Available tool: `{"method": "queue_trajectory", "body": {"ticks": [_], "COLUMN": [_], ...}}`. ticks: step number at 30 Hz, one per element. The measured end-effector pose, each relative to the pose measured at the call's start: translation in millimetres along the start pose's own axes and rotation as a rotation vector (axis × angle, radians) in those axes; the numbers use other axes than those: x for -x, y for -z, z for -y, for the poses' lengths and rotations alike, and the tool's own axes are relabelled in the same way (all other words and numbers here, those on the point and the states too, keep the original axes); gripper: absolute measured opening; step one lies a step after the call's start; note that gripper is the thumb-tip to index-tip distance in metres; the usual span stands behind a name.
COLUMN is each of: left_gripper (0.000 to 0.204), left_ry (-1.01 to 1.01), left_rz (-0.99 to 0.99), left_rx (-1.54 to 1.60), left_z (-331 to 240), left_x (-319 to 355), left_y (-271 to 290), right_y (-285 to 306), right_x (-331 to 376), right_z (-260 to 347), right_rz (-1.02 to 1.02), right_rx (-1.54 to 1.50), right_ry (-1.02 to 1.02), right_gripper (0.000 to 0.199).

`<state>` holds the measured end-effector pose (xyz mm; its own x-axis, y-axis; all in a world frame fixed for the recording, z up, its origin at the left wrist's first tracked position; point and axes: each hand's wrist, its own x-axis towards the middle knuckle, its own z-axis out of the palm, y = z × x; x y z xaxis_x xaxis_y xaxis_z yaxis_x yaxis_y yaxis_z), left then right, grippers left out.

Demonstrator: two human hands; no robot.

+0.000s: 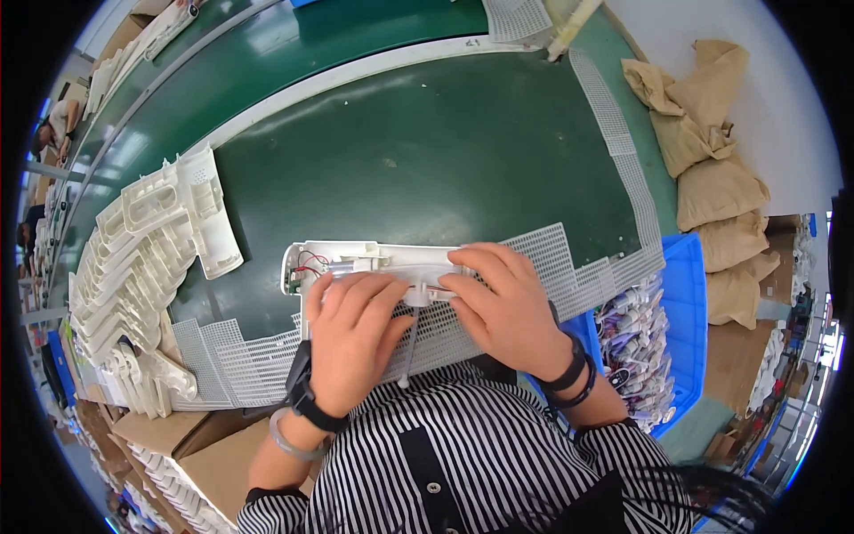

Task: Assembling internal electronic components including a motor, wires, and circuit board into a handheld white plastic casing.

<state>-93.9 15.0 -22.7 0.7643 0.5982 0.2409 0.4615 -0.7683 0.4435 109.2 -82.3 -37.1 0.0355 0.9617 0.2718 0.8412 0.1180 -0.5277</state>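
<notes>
smooth white plastic housing (pixel 374 262), matt green belt (pixel 427 151), plastic mesh (pixel 569 258)

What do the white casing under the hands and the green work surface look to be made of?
The white casing looks like moulded hard plastic: smooth, slightly glossy, with crisp ribs and an open cavity showing wires. Both the left hand and right hand press on it. The green surface seems a matte rubbery belt, with soft glare, though I can't be sure.

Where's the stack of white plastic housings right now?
In the head view, the stack of white plastic housings lies on the person's left, on the green table, beside the left hand.
</notes>
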Motion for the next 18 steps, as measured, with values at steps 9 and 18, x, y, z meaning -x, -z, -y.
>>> {"method": "queue_trajectory", "body": {"ticks": [9,18], "left_gripper": [0.064,0.061], "left_ry": [0.039,-0.008], "left_rz": [0.206,0.207], "left_rx": [-0.219,-0.256], "left_z": [31,38], "left_x": [30,41], "left_y": [10,4], "right_y": [-10,-16], "right_x": [-9,-7], "right_z": [1,4], "right_rz": [0.164,0.298], "right_rx": [0.087,0.163], "right_ry": [0.031,0.007], "right_gripper": [0.055,0.077]}}
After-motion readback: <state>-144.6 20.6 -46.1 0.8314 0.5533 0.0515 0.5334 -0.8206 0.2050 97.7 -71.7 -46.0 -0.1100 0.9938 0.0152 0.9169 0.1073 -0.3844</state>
